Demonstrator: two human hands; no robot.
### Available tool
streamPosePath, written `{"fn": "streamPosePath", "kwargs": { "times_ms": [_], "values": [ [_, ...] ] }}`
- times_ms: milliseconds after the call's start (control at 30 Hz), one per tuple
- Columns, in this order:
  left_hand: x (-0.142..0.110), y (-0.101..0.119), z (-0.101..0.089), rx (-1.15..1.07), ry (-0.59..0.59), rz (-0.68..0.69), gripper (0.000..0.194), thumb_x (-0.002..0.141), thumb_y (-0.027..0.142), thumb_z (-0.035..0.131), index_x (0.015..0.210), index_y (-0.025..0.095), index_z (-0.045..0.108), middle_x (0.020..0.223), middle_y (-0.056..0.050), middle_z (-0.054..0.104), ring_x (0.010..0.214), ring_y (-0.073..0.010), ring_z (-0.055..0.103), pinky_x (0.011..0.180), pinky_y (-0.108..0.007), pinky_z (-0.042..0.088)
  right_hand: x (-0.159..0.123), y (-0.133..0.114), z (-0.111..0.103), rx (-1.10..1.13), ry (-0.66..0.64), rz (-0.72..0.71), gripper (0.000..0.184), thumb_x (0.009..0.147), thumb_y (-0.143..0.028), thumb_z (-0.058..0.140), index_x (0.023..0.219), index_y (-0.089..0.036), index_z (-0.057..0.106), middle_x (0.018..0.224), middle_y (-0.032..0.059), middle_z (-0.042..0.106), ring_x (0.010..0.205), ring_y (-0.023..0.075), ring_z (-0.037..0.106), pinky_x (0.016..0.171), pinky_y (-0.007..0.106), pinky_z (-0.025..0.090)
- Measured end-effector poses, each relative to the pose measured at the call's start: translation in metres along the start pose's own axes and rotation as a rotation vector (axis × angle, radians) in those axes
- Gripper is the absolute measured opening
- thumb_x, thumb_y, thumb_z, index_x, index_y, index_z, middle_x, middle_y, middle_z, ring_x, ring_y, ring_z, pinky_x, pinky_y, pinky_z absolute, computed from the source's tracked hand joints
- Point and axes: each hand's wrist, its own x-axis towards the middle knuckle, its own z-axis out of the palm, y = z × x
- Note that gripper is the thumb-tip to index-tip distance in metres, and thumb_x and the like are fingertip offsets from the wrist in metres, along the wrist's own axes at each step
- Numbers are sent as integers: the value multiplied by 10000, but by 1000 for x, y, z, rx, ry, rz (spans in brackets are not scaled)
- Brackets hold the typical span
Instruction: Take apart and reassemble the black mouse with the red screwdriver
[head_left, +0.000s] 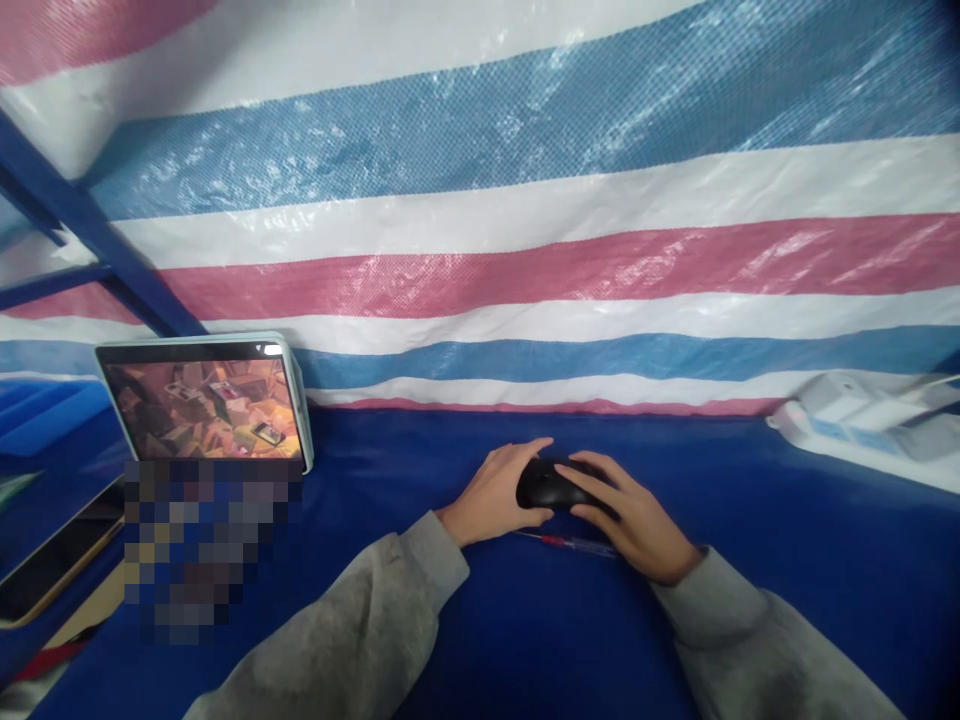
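Observation:
A black computer mouse lies between my two hands, at or just above the blue tabletop. My left hand grips its left end, thumb on the near side and fingers on the far side. Around the right end curl the fingers of my right hand, with one finger stretched over the top. On the table just below the mouse lies a thin screwdriver with a red part and a clear handle, partly behind my right hand.
A tablet showing a picture stands at the left. Nearer me lies a phone, beside a blurred-out patch. White power strips or adapters sit at the right. A striped plastic sheet hangs behind, and a blue metal frame rises at left.

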Motion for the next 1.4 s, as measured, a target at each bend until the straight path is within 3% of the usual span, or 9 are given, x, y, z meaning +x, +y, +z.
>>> {"fn": "streamPosePath", "kwargs": {
  "times_ms": [1067,1400],
  "values": [
    [0,-1,3,60,37,40,774,743,282,766,1432,289,412,1402,-90,524,1327,-319,454,1106,-501,380,0,-4,7,-65,1,17,426,972,-377,486,1390,-320,542,1330,99,591,1245,245,580,1016,430,532],
    [-1,-4,7,230,199,122,555,839,368,672,1350,241,500,1304,-73,629,1336,-282,481,1190,-513,264,1,-3,2,-97,67,184,507,917,-464,546,1380,-257,524,1300,108,639,1175,262,632,968,436,535]
  ]
}}
